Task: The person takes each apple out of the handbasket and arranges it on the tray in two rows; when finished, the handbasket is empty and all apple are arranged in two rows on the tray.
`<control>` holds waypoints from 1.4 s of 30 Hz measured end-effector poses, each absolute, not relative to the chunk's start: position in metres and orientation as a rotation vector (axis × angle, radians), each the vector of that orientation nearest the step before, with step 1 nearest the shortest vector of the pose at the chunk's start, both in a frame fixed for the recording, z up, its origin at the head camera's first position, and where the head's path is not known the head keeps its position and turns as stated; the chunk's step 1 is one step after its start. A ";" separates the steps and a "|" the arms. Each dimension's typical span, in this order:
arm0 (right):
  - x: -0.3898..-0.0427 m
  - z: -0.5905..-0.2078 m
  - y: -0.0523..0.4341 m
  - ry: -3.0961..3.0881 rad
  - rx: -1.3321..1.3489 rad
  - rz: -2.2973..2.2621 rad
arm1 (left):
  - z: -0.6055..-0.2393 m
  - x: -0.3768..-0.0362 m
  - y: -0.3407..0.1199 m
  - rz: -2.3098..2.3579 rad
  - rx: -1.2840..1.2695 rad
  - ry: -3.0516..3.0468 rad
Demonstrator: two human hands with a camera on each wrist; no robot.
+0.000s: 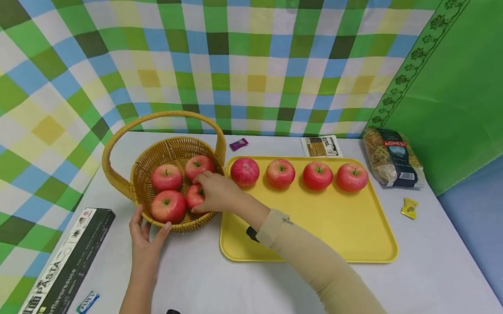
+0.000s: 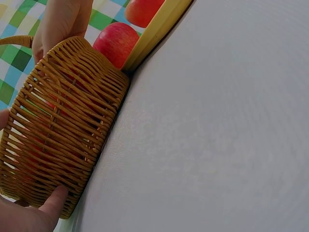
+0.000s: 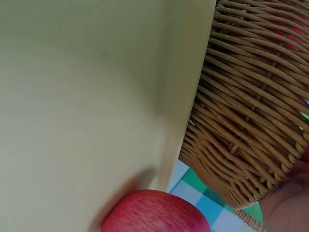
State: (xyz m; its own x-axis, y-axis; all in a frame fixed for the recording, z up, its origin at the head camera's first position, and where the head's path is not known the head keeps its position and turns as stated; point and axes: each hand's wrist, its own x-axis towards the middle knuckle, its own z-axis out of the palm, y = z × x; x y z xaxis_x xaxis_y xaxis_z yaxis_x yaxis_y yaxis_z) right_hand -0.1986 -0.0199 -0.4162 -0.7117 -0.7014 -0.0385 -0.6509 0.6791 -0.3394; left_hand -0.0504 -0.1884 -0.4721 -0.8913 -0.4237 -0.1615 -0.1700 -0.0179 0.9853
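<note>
A wicker basket (image 1: 141, 188) with a tall arched handle stands at the left, several red apples inside. My right hand (image 1: 222, 194) reaches in over its right side and grips an apple (image 1: 194, 195), fingers and thumb around it. Beside that lie another apple (image 1: 199, 165) at the back and two at the left. Low on the near left side, my left hand (image 1: 145, 240) holds the basket between spread thumb and fingers; in the left wrist view a fingertip (image 2: 59, 194) presses the woven wall. Right of the basket is a yellow tray (image 1: 312, 226) with a row of several apples (image 1: 280, 173) along its back edge.
A long black and white pasta box (image 1: 70, 261) and a small blue packet (image 1: 87, 303) lie at the left. Behind the tray are a purple wrapper (image 1: 238, 144) and a printed card (image 1: 322, 146). A pasta bag (image 1: 391, 158) and a yellow packet (image 1: 409, 208) lie right.
</note>
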 end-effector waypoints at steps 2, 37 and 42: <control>-0.198 -0.416 -0.018 2.723 -1.099 -0.514 | -0.472 -0.050 -0.189 -2.022 0.633 -2.058; -0.150 -0.419 0.101 2.754 -0.854 -1.084 | -0.471 -0.052 -0.192 -2.055 0.636 -2.039; -0.147 -0.433 0.099 2.772 -0.880 -0.952 | -0.471 -0.051 -0.189 -2.057 0.629 -2.035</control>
